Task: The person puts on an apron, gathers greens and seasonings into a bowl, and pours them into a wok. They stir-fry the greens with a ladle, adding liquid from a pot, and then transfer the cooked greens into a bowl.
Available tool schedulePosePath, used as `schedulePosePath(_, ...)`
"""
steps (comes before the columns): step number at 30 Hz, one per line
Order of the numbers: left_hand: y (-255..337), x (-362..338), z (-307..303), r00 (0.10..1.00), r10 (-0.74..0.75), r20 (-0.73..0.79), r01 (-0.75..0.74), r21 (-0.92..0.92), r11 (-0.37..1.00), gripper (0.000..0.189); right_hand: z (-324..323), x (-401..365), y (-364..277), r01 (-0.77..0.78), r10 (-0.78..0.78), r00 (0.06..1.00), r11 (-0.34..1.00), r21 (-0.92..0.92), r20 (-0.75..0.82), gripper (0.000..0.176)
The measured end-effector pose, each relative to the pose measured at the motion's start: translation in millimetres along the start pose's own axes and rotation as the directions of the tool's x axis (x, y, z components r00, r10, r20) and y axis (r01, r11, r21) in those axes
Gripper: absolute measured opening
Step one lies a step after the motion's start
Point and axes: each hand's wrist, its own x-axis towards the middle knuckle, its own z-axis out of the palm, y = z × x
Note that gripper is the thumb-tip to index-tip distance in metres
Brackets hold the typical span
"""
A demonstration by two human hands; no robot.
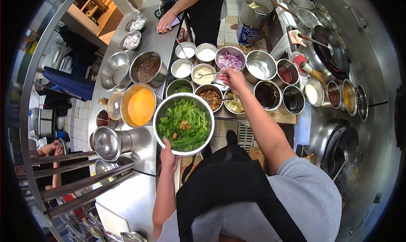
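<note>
My left hand (168,158) grips the near rim of a steel bowl (211,125), thumb up on its edge. Cut leafy greens (175,115) fill the bowl, with several small brown pieces on top. My right hand (233,79) pinches the handle of a spoon (215,73), whose head is over a pot of pale yellow paste (204,78). Around that pot stand containers of white powder (183,70), chopped purple onion (229,60) and brown chunks (210,94). Beyond the bowl is a pot of chopped green herbs (180,86), partly hidden by the bowl's rim.
On the left counter are a bowl of orange liquid (141,106) and a pot of brown liquid (146,68). Pots of dark sauce (267,95) stand at right, woks (332,51) beyond. Across the counter, another person's hand (167,22) rests near a phone. Metal rails (84,187) cross lower left.
</note>
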Motion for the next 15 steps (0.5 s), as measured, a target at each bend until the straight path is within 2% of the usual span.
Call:
schedulePosePath(4, 14, 31, 18, 0.997, 0.034, 0.074, -0.035, 0.015, 0.999, 0.049, 3, -59, -41, 0.080, -0.081, 0.994, 0.997, 0.019, 0.067, 0.027)
schedulePosePath(5, 12, 43, 16, 0.989, 0.061, 0.135, -0.065, 0.028, 0.997, 0.052, 1, -68, -44, 0.136, -0.133, 0.990, 0.987, -0.090, 0.040, 0.028)
schedulePosePath(7, 18, 48, 24, 0.984, 0.107, 0.139, -0.108, -0.004, 0.994, 0.050, -6, -77, -46, 0.221, -0.234, 0.972, 0.937, -0.272, -0.019, 0.030)
schedulePosePath(9, 23, 47, 25, 0.984, 0.107, 0.146, -0.105, -0.019, 0.994, 0.050, -7, -82, -45, 0.243, -0.272, 0.960, 0.928, -0.283, -0.067, 0.030)
schedulePosePath(11, 26, 42, 20, 0.977, 0.065, 0.205, -0.051, -0.074, 0.996, 0.048, -6, -85, -44, 0.240, -0.312, 0.932, 0.913, -0.331, -0.186, 0.031)
schedulePosePath(13, 22, 37, 7, 0.965, 0.040, 0.258, -0.020, -0.078, 0.997, 0.049, -3, -63, -27, 0.281, -0.383, 0.903, 0.868, -0.409, -0.194, 0.031)
schedulePosePath(14, 21, 31, 0, 0.963, 0.009, 0.269, 0.006, -0.053, 0.999, 0.049, -2, -47, -13, 0.286, -0.370, 0.916, 0.874, -0.392, -0.157, 0.025)
schedulePosePath(15, 17, 27, -6, 0.961, -0.003, 0.276, 0.017, -0.048, 0.999, 0.050, 16, -54, -18, 0.136, -0.201, 0.972, 0.906, -0.401, -0.125, 0.026)
